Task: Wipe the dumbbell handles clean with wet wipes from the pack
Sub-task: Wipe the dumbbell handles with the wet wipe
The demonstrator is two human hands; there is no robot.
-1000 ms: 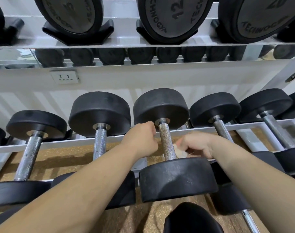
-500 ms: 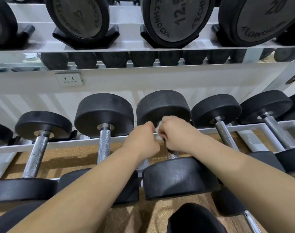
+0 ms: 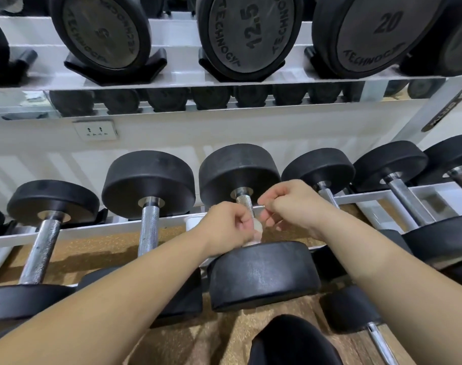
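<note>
From the head camera I look down two bare forearms to a rack of black dumbbells lying with their handles pointing away from me. Both hands meet at the knurled steel dumbbell handle (image 3: 244, 206) of the middle dumbbell (image 3: 261, 275), whose near head sits just below the wrists. The left hand (image 3: 224, 225) is curled into a loose fist against the left side of the bar. Its fingers pinch a crumpled white wet wipe (image 3: 256, 228) that lies bunched on the bar between the two hands. The right hand (image 3: 290, 204) is also curled, just right of the bar and slightly farther from me. Its thumb and forefinger appear to nip a thin white edge of the same wipe, though that edge is too small for me to be sure. I judge the wipe soft, limp, damp and easily snagged on the rough knurling, so it is best held by its two ends and drawn round the bar. The dumbbell looks heavy and rigid and rests across the white rack rail (image 3: 93, 229), so I would leave it there and work only the bar. A neighbouring handle (image 3: 148, 227) lies left of the left hand, and a thinner handle (image 3: 328, 197) shows just beyond the right hand. The pack of wipes is not in view.
</note>
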